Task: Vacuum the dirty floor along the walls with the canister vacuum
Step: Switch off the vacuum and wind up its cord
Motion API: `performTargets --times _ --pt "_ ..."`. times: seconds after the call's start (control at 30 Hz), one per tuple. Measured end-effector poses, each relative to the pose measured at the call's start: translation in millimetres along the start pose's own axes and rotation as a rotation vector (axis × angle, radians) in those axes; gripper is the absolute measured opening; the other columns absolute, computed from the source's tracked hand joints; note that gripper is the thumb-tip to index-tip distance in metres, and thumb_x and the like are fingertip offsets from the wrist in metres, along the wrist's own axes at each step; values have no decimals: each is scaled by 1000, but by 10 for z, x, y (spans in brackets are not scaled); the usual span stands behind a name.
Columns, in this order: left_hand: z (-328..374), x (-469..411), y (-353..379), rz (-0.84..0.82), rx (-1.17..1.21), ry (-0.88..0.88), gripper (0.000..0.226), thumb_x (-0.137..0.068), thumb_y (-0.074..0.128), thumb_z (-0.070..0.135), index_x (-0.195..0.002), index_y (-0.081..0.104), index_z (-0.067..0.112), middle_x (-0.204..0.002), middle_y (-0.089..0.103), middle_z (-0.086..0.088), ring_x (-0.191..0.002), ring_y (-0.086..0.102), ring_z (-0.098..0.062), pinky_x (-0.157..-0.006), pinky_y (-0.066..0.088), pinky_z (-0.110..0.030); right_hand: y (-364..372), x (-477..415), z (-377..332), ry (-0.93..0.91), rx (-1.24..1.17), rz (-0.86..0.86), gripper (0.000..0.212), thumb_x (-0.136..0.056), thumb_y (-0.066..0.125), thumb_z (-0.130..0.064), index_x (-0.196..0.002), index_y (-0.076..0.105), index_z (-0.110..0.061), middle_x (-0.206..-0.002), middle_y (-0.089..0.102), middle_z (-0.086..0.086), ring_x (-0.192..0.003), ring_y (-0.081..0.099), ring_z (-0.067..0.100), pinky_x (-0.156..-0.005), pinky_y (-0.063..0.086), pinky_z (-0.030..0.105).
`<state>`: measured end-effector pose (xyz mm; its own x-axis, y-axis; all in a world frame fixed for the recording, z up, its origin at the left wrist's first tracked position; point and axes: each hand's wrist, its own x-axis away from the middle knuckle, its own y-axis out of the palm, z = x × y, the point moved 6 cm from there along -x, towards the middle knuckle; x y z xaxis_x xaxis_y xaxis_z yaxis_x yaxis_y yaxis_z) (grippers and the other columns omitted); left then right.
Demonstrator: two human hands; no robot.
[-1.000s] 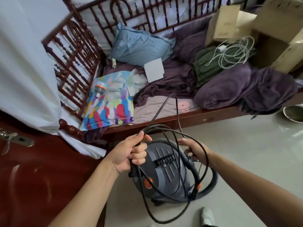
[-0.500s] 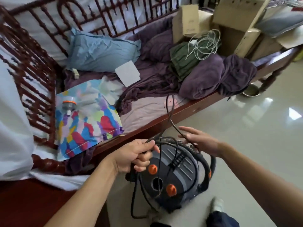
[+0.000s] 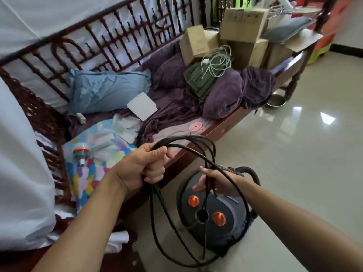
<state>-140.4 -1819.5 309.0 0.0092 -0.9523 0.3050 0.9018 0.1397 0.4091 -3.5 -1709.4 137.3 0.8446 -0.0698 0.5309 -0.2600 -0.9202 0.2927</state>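
A dark grey canister vacuum (image 3: 222, 228) with two orange knobs stands on the pale tiled floor (image 3: 294, 154) beside the bed. Its black power cord (image 3: 161, 222) hangs in several loose loops. My left hand (image 3: 146, 165) grips a bundle of those loops above the bed's edge. Lower and to the right, my right hand (image 3: 216, 183) holds cord strands just over the vacuum's top, fingers curled round them. The ribbed hose (image 3: 249, 171) curves behind that hand.
A dark wooden bed (image 3: 222, 132) with a railed headboard fills the left and middle, piled with a blue pillow (image 3: 106, 93), purple blankets, cardboard boxes (image 3: 243, 22) and a white cable. A metal bowl (image 3: 276, 102) sits on the floor under the bed's far end. A white curtain hangs left.
The view swung right, showing more floor. My left hand rose with the cord bundle, and my right hand went from open fingers to holding cord strands over the vacuum.
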Motion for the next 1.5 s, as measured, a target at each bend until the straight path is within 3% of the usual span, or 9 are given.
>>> performTargets --times 0.17,0.27,0.43,0.5,0.67,0.93,1.07,1.23,1.5 --pt "-368 113 -347 449 -41 20 23 -85 55 32 -78 56 10 -45 15 8 -35 11 -4 -39 18 -11 -224 684 344 -48 -504 -89 84 -80 50 -78 -109 68 -1 -108 68 28 -102 65 38 -88 51 42" --pt "-757 49 -321 580 -26 5 25 -92 53 32 -78 50 12 -43 19 9 -33 15 -4 -39 17 -11 -296 964 529 -39 -256 -37 88 -68 73 -71 -127 59 -8 -113 69 21 -98 66 29 -82 53 35" --pt "-1406 -42 -231 716 20 -61 25 -98 53 27 -79 51 10 -41 25 8 -30 21 -4 -35 24 -15 -304 1129 1063 25 215 356 12 -88 73 -20 -91 68 -9 -67 60 4 -56 57 9 -60 49 24" --pt "-1619 -21 -327 749 -66 -121 23 -97 56 23 -79 52 9 -41 29 7 -31 25 -5 -38 31 -17 -522 1262 1311 58 226 478 13 -93 66 -13 -83 67 -5 -66 58 4 -57 57 11 -62 50 26" --pt "-2244 -63 -736 714 -312 -313 24 -94 62 13 -73 56 5 -48 48 -2 -46 47 -17 -53 42 -28 -805 1202 1634 151 161 610 26 -98 61 -16 -102 66 9 -59 51 -2 -53 48 11 -52 41 19" --pt "-3050 -807 -1578 625 -983 -554 4 -78 68 13 -78 65 11 -78 67 -10 -81 62 -27 -67 43 -31 -853 -6 2148 231 444 778 19 -101 54 -27 -84 56 -18 -76 60 -1 -80 57 23 -62 33 29" --pt "-3086 -1386 -1953 542 -1231 -471 18 -84 64 37 -88 57 21 -96 67 -8 -97 59 -31 -84 47 -39 -946 -574 2223 247 489 933 22 -101 49 -35 -98 57 -15 -100 69 12 -96 61 33 -69 36 35" --pt "-3266 -1835 -1998 304 -1320 -306 27 -90 54 25 -116 56 17 -119 51 -5 -113 46 -25 -89 40 -40 -1244 -682 2365 405 397 1216 27 -96 54 -40 -111 60 -18 -114 66 10 -109 58 34 -86 46 41" --pt "-3375 -2067 -1900 294 -1231 -130 37 -95 41 28 -114 60 3 -109 59 -12 -106 49 -30 -93 39 -39 -715 -635 2506 322 337 1366 70 -81 45 -71 -131 57 -22 -118 63 2 -113 54 24 -99 41 42"
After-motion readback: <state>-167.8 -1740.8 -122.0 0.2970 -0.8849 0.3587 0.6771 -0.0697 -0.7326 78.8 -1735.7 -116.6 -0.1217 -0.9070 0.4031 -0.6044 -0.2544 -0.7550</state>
